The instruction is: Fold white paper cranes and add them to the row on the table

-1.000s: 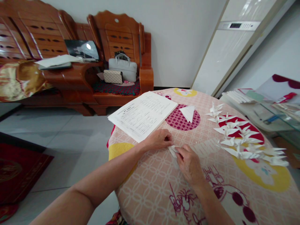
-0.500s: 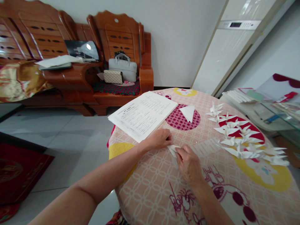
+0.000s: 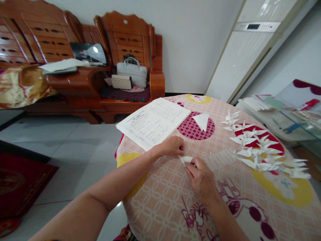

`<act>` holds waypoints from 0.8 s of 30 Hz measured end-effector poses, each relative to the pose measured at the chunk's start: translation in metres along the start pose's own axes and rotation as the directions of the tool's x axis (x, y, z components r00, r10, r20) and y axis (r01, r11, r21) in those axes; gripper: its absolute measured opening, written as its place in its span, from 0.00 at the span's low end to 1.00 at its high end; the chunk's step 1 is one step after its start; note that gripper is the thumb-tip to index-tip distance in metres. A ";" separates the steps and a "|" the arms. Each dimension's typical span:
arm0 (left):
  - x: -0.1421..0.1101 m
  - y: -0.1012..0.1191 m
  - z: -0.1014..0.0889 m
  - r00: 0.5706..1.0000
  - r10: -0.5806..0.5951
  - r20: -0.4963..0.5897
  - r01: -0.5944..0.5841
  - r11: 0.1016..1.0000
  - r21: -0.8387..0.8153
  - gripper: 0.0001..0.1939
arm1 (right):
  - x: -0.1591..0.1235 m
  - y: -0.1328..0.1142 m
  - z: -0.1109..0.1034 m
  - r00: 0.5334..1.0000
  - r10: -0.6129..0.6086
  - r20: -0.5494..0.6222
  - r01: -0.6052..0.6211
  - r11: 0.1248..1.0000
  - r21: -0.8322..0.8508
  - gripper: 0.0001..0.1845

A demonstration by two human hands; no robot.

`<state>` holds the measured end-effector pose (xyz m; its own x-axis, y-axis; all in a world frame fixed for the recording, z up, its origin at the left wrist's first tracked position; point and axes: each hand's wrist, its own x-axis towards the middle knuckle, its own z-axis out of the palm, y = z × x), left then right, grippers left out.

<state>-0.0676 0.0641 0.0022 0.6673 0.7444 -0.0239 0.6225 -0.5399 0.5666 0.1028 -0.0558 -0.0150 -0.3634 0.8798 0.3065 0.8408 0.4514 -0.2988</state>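
Observation:
Between my hands a small folded piece of white paper [image 3: 185,158] lies on the patterned tablecloth [image 3: 160,194]. My left hand [image 3: 173,146] is closed, with its fingertips on the paper's far left end. My right hand [image 3: 201,175] pinches the near right edge, thumb and forefinger pressed together on it. Part of the paper is hidden under the fingers. Beyond my hands sits a folded white paper triangle [image 3: 201,121]. To the right, several white paper cranes [image 3: 255,150] stand close together in rows.
A stack of printed sheets [image 3: 152,122] lies at the table's far left. Beyond it stands a wooden chair [image 3: 156,83] holding a grey handbag [image 3: 132,72]. A side stand with a glass shelf [image 3: 296,124] and papers borders the table on the right.
My right thumb and fingers have shifted slightly along the edge of the folded paper, showing more of its surface. My left hand stays nearly in place.

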 end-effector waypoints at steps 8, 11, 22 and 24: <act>0.006 -0.010 -0.012 0.986 0.019 0.168 0.028 0.961 -0.274 0.03 | 0.002 0.000 0.000 1.000 0.001 0.023 0.000 0.999 -0.037 0.13; 0.003 -0.014 -0.016 0.977 0.031 0.212 0.056 0.919 -0.390 0.04 | 0.001 0.001 0.003 1.000 -0.009 0.000 0.009 0.998 -0.064 0.13; -0.022 0.000 -0.012 0.988 -0.156 0.001 0.147 0.928 -0.343 0.09 | 0.000 0.001 0.003 1.000 -0.013 -0.001 0.013 0.999 -0.050 0.12; -0.024 0.001 -0.011 0.988 -0.137 0.072 0.154 0.918 -0.364 0.10 | 0.000 0.002 0.003 1.000 -0.026 -0.011 0.025 0.999 -0.037 0.12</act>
<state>-0.0872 0.0501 0.0125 0.6032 0.7812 -0.1609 0.5258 -0.2378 0.8167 0.1028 -0.0542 -0.0184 -0.3802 0.8662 0.3244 0.8457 0.4675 -0.2573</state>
